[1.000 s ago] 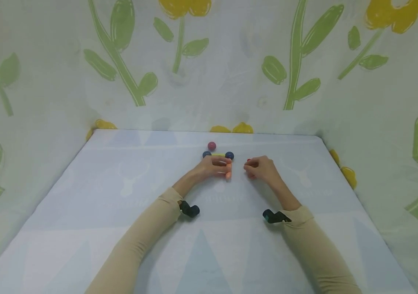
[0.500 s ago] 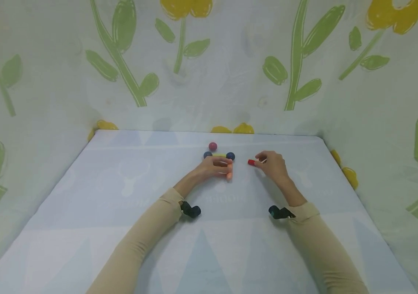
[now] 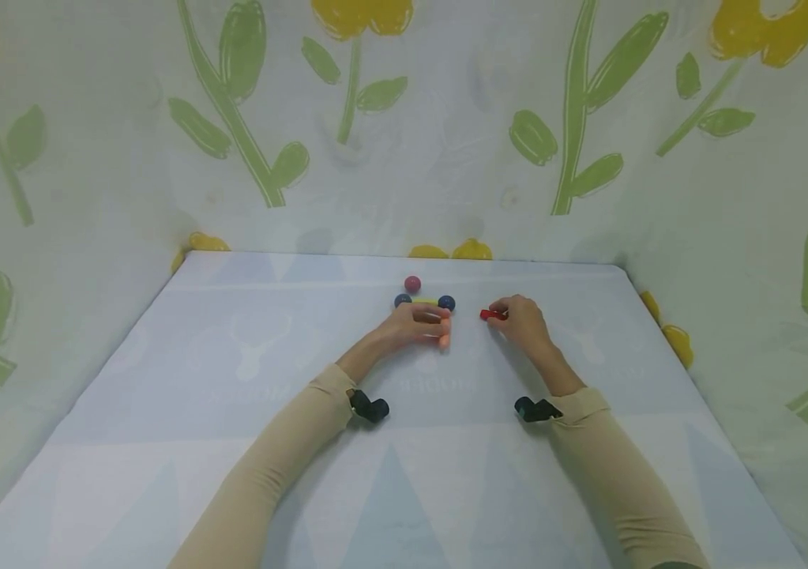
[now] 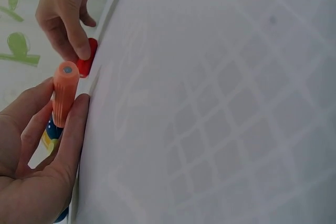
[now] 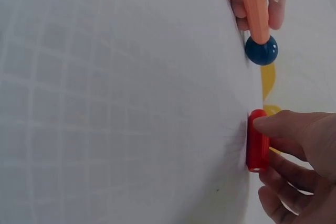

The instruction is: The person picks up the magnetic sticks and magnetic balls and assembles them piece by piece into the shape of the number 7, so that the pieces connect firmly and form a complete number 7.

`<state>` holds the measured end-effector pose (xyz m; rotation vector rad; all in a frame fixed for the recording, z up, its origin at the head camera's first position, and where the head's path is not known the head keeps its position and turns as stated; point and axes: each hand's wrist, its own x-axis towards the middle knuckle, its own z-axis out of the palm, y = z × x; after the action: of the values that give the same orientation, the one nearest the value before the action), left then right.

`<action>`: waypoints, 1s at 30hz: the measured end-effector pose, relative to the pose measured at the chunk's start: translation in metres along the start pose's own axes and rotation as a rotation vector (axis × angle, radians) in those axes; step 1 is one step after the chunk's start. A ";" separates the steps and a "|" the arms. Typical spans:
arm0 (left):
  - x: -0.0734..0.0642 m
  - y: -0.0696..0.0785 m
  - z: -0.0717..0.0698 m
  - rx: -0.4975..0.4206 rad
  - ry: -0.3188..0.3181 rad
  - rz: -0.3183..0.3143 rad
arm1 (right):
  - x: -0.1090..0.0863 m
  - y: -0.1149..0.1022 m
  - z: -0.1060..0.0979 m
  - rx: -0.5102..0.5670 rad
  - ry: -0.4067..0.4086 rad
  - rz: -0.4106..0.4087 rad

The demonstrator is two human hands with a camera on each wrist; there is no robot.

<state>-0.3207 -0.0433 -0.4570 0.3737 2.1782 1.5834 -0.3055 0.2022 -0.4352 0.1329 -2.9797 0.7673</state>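
Note:
Between thumb and fingers, my left hand point(image 3: 404, 325) grips an orange magnetic rod point(image 4: 63, 100) with a round metal spot at its end. The rod's far end meets a dark blue ball point(image 5: 261, 51). A yellow rod point(image 3: 425, 300) links that ball to a second blue ball point(image 3: 403, 301), just beyond the left hand's fingers. To the right, my right hand point(image 3: 526, 324) pinches a short red magnetic rod point(image 5: 257, 142), its thumb on top near one end. The red rod lies low at the tabletop, apart from the joined pieces.
Behind the blue balls sits a dark pink ball point(image 3: 412, 284). The white table point(image 3: 290, 490) with pale blue prints ends at a back edge near a flower-patterned curtain point(image 3: 404, 190), which also hangs at both sides.
My right hand has shifted a little right from its place a second ago, and its fingers have changed their hold, baring more of the red rod. My left hand keeps its grip.

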 end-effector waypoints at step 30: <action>0.000 -0.003 0.001 -0.021 -0.009 0.017 | 0.002 0.003 0.005 -0.003 0.017 -0.037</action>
<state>-0.3203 -0.0431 -0.4598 0.3929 2.1558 1.6093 -0.3080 0.2027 -0.4406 0.1793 -2.9536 0.7566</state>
